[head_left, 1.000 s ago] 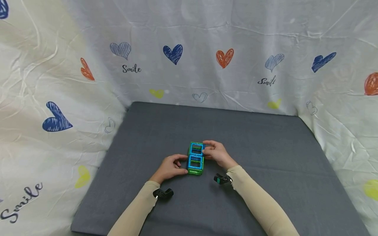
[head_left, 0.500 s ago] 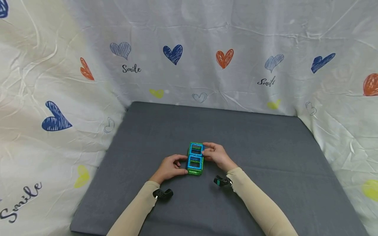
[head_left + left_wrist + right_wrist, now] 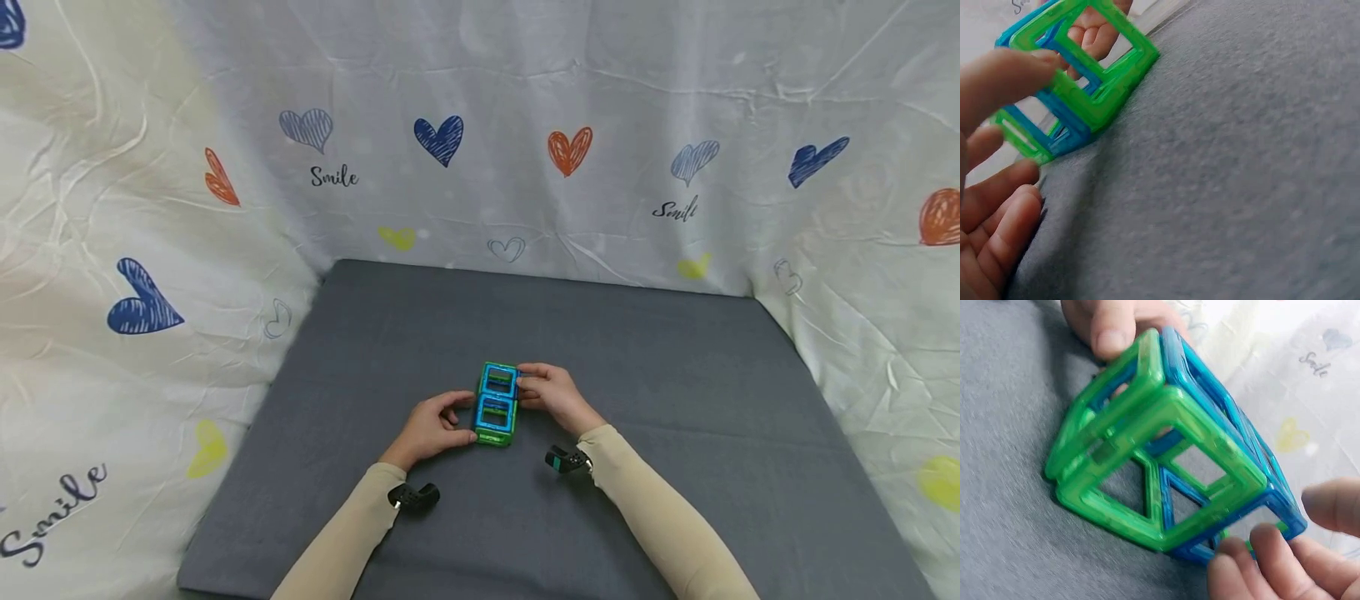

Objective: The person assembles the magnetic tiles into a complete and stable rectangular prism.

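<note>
A box-shaped block of magnetic tiles (image 3: pixel 497 412), with green and blue square frames, lies lengthwise on the dark grey tabletop. Two blue squares make up its upper face. On its left, my left hand (image 3: pixel 431 429) has thumb and index finger spread along the side, the thumb (image 3: pixel 1019 72) right at the near corner. My right hand (image 3: pixel 555 396) is at the far right side; in the right wrist view its fingertips (image 3: pixel 1266 550) meet a blue tile, and another finger (image 3: pixel 1335 503) stands just off the far corner. Both hands' other fingers are loosely bent.
The grey tabletop (image 3: pixel 637 500) extends all around the block. A white curtain (image 3: pixel 510 75) printed with hearts and "Smile" hangs behind it and at both sides. Each wrist carries a black band, the left band (image 3: pixel 414 497) and the right band (image 3: pixel 566 459).
The block stays almost in place. My left index finger has drawn back slightly from its side, and my right fingertips have shifted a little to the right.
</note>
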Motion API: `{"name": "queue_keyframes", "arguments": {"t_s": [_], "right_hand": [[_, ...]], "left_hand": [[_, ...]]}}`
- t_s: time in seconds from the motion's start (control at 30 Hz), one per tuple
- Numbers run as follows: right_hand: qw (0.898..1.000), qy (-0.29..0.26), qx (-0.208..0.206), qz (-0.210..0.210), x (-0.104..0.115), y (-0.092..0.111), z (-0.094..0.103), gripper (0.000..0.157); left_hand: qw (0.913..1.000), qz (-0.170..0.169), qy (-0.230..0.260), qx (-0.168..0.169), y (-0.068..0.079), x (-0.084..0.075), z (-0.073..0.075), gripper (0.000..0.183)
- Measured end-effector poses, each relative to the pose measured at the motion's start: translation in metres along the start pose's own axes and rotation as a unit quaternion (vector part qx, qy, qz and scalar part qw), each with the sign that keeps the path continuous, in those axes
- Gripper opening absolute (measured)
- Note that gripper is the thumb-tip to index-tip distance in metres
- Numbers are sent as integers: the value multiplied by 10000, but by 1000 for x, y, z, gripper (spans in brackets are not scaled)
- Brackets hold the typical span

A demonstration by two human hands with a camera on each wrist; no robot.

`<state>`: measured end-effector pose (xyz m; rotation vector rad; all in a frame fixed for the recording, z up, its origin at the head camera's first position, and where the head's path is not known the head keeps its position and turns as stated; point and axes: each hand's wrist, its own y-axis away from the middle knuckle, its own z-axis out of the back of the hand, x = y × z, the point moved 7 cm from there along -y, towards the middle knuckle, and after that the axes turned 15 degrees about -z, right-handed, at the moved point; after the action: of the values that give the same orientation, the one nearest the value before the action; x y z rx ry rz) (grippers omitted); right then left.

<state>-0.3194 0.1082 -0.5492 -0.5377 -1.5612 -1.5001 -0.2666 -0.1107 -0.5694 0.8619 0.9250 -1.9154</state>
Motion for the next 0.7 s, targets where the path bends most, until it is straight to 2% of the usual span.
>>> {"name": "queue_keyframes", "arguments": {"t_s": [0.17, 0.23, 0.4, 0.53, 0.7], "right_hand": [[9982, 172, -567, -15, 3, -6, 10, 41], [9974, 281, -663, -3, 5, -8, 12, 41], [9971, 585, -489, 46, 10, -13, 7, 42], [9972, 679, -281, 130, 14, -14, 0, 41], [9971, 714, -203, 186, 13, -13, -1, 37]], "left_hand": [[9985, 28, -344, -417, 3, -13, -7, 82], [9975, 16, -504, -486, 3, -21, -14, 87], [9950, 82, -740, -673, 5, -35, -25, 88], [9933, 146, -773, -850, 7, -34, -27, 81], [9946, 106, -612, -835, 7, -32, -26, 78]]}}
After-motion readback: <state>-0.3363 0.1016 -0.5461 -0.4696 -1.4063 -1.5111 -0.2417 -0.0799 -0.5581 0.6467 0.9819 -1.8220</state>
